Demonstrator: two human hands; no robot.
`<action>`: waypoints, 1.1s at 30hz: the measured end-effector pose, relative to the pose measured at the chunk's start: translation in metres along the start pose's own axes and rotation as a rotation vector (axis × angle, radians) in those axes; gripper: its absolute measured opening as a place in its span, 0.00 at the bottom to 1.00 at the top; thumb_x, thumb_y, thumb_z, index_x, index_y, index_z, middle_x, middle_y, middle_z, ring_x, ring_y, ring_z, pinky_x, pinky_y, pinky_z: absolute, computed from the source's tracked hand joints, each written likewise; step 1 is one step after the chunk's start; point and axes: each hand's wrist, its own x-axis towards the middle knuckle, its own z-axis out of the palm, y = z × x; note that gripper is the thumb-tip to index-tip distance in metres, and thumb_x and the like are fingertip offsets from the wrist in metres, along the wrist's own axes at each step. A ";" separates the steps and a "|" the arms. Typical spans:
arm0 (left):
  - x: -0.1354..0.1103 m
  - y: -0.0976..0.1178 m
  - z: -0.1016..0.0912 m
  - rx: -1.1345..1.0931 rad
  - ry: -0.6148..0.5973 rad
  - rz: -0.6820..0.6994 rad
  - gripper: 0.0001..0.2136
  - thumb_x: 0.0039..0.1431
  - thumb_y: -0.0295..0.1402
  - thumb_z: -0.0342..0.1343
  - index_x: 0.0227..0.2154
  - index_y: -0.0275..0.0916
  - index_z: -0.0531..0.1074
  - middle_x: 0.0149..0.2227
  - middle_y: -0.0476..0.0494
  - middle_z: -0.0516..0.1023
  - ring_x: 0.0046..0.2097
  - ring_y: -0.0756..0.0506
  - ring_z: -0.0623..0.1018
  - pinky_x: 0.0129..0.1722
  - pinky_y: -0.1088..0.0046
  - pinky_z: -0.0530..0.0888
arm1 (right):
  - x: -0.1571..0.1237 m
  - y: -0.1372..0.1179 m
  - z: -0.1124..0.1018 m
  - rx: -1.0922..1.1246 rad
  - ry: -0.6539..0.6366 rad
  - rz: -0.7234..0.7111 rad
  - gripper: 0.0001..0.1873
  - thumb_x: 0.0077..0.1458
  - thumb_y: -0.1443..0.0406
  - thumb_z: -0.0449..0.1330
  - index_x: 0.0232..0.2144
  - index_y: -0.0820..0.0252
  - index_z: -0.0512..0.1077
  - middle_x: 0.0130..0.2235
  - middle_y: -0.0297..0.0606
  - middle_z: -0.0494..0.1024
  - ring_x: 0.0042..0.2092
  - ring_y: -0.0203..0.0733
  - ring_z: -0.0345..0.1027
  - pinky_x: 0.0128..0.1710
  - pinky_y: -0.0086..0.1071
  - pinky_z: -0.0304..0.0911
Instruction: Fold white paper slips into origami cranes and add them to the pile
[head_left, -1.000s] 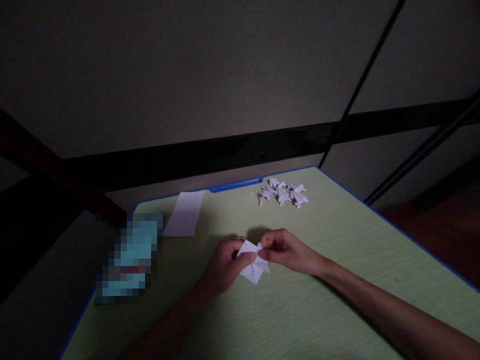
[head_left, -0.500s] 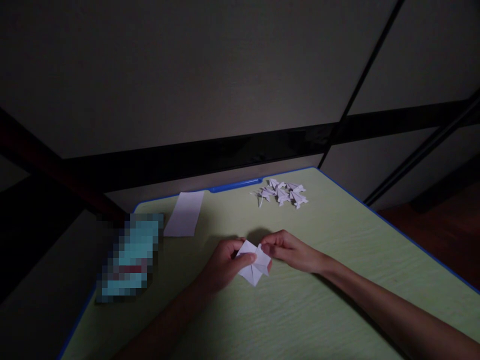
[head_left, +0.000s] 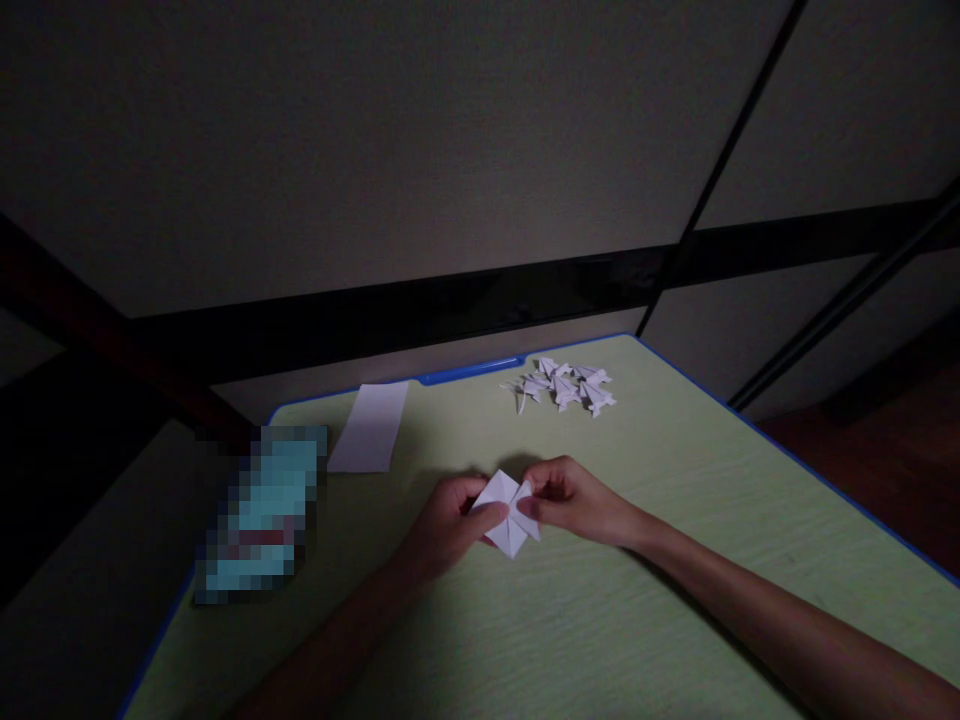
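A small white, partly folded paper piece (head_left: 508,512) is held between both hands just above the pale green table (head_left: 600,620). My left hand (head_left: 450,525) pinches its left side with thumb and fingers closed. From the right, my right hand (head_left: 574,498) pinches the paper's right flap. Creases cross the paper and its lower point faces me.
Several finished white folded paper figures (head_left: 568,384) lie in a cluster at the table's far edge. A flat white paper strip (head_left: 370,427) lies at the far left, beside a blurred teal object (head_left: 259,510). The table has a blue rim (head_left: 469,371); a dark wall stands behind.
The right flap that was spread out half a second ago is folded back in, and the paper sits slightly higher between the fingers. Both arms stay in place.
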 end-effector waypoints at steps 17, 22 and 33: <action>0.000 -0.001 0.003 0.120 -0.022 0.081 0.07 0.41 0.33 0.49 0.18 0.33 0.65 0.18 0.52 0.63 0.22 0.52 0.65 0.20 0.78 0.63 | -0.003 -0.005 -0.001 0.058 -0.071 0.038 0.05 0.43 0.71 0.54 0.18 0.66 0.65 0.19 0.28 0.67 0.20 0.26 0.59 0.21 0.22 0.57; -0.002 0.000 0.005 0.152 0.008 0.094 0.08 0.41 0.34 0.52 0.19 0.32 0.66 0.19 0.51 0.63 0.22 0.52 0.64 0.20 0.78 0.60 | -0.003 -0.003 0.001 0.043 -0.052 0.030 0.05 0.42 0.72 0.54 0.18 0.66 0.65 0.17 0.27 0.66 0.19 0.25 0.58 0.20 0.22 0.57; -0.003 -0.001 -0.001 0.093 -0.036 0.070 0.10 0.41 0.36 0.53 0.21 0.31 0.68 0.19 0.50 0.66 0.22 0.52 0.65 0.21 0.78 0.60 | -0.005 -0.009 -0.007 0.038 -0.146 0.061 0.06 0.42 0.74 0.51 0.20 0.67 0.68 0.20 0.30 0.69 0.22 0.27 0.62 0.24 0.24 0.58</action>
